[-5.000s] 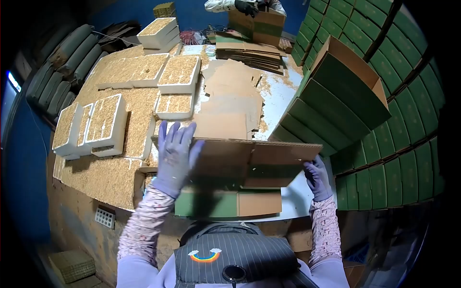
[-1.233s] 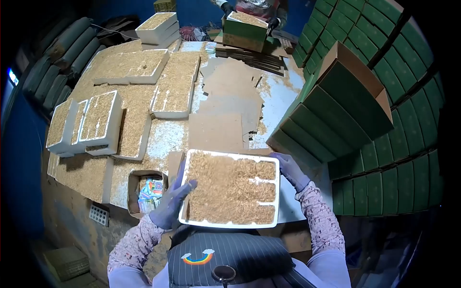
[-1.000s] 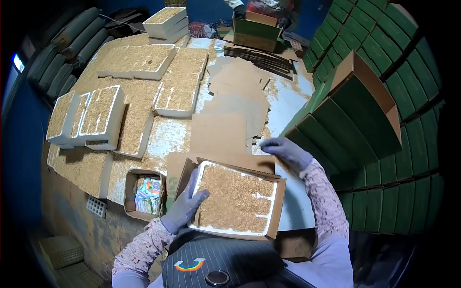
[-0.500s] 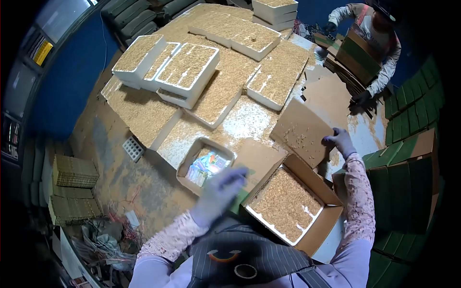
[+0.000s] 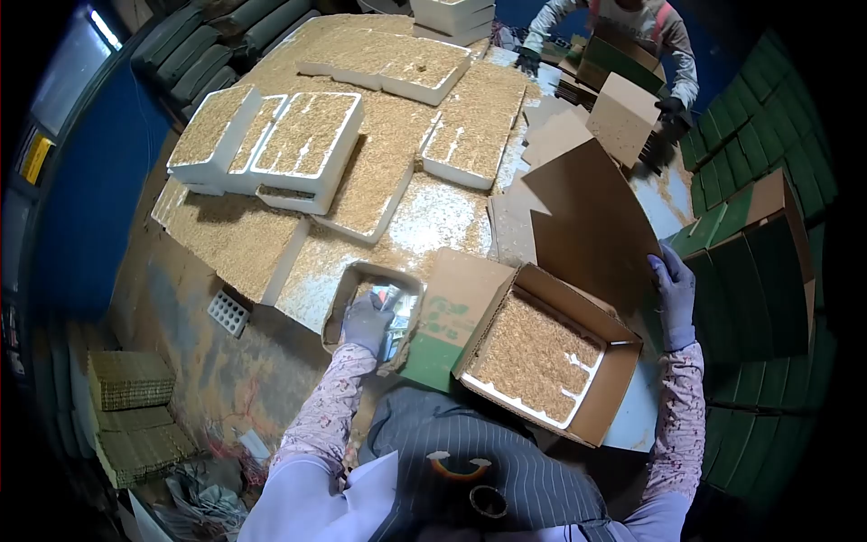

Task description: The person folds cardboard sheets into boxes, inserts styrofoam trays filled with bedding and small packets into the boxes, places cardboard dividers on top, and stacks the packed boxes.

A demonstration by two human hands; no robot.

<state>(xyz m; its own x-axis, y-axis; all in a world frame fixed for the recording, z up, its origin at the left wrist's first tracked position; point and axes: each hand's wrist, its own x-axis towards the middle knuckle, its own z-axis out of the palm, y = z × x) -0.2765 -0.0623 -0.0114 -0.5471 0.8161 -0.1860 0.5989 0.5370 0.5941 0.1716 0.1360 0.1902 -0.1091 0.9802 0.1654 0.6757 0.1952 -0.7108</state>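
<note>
My left hand (image 5: 368, 323) reaches into a small open box (image 5: 346, 298) of colourful packets (image 5: 394, 336); its fingers are partly hidden among them. On the right, my right hand (image 5: 674, 287) grips the edge of a brown cardboard sheet (image 5: 591, 221), raised and tilted above the table. Between my hands an open cardboard box (image 5: 621, 372) holds a white foam tray filled with brown shavings (image 5: 539, 357). Its green and brown flap (image 5: 452, 316) is folded out towards the packet box.
White trays of shavings (image 5: 307, 135) stand stacked on the shavings-covered table (image 5: 244, 239) at the left. Green boxes (image 5: 754, 289) are piled at the right. Across the table a co-worker (image 5: 632, 23) handles a carton and a cardboard sheet (image 5: 623, 117).
The filled tray, earlier in both hands, now sits inside the box. My left hand has moved into the packet box. My right hand has taken hold of a cardboard sheet and lifted it. The view has turned.
</note>
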